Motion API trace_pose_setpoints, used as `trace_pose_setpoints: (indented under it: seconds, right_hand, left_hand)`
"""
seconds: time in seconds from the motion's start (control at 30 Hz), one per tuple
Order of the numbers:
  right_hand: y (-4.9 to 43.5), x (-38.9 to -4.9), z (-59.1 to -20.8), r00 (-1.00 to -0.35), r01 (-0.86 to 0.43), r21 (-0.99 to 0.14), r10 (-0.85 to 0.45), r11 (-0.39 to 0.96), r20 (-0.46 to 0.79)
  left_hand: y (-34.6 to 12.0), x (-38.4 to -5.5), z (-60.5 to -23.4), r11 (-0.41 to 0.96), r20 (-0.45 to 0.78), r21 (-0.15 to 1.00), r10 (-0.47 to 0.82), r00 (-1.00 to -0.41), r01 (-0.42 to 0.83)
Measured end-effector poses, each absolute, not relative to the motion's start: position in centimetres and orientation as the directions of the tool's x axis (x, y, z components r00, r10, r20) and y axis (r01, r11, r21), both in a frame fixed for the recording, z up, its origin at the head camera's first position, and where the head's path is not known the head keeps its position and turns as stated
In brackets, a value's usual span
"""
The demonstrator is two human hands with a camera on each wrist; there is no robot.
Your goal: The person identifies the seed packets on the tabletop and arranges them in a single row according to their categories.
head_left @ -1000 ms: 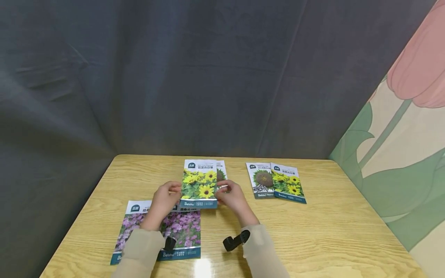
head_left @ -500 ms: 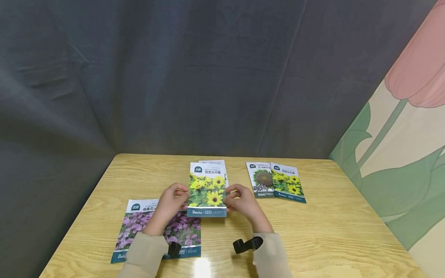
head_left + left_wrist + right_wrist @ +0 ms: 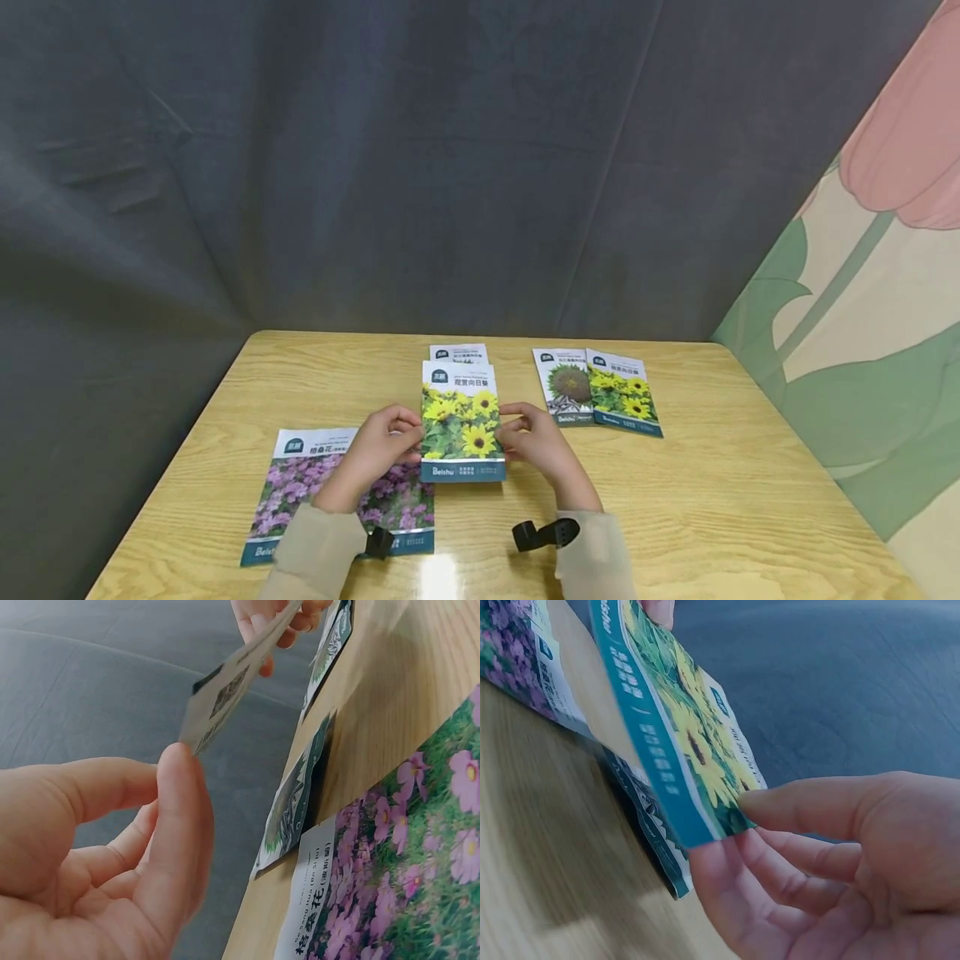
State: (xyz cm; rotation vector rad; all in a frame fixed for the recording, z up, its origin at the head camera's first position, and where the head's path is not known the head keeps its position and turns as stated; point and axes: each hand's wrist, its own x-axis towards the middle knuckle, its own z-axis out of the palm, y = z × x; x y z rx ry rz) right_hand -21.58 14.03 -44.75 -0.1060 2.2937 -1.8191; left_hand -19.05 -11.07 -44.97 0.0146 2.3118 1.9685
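Both hands hold a seed packet point(image 3: 462, 421) with yellow flowers up off the table, one at each side edge. The left hand point(image 3: 386, 446) pinches its left edge between thumb and fingers; in the left wrist view the packet's printed back point(image 3: 229, 690) shows past the fingertips. On the opposite edge the right hand point(image 3: 536, 446) pinches too, with the thumb on the front face in the right wrist view. Behind the held packet, a sunflower seed packet point(image 3: 459, 351) lies mostly hidden. Purple-flower packets point(image 3: 292, 487) lie near the left forearm, which partly covers them.
On the right of the wooden table point(image 3: 675, 517) lie another sunflower seed packet point(image 3: 567, 385) and, overlapping its edge, a second yellow-flower packet point(image 3: 628, 393). A dark cloth point(image 3: 450, 183) hangs behind the table, and a wall with a tulip picture point(image 3: 900, 333) stands at the right.
Both hands have carried the yellow-flower packet to the right and nearer the person. More of the purple-flower packets' tops and the top of the sunflower packet behind now shows.
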Motion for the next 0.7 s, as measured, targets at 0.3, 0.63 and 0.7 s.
trace_pose_setpoints:
  seconds: [0.3, 0.63, 0.7]
  right_hand:
    - [15.0, -21.6, -44.6, -0.979, 0.087, -0.973, -0.160, 0.212, -0.123]
    - [15.7, -21.7, -44.6, -0.990, 0.099, -0.975, -0.077, 0.197, -0.116]
    - [15.8, -21.7, -44.6, -0.991, 0.107, -0.974, -0.057, 0.198, -0.120]
  left_hand:
    - [-10.9, -18.9, -45.2, 0.174, -0.105, 0.982, 0.169, -0.980, -0.075]
    - [-10.9, -18.4, -45.4, 0.177, -0.152, 0.979, 0.330, -0.932, -0.097]
    - [-10.8, -18.2, -45.4, 0.186, -0.170, 0.976, 0.350, -0.921, -0.109]
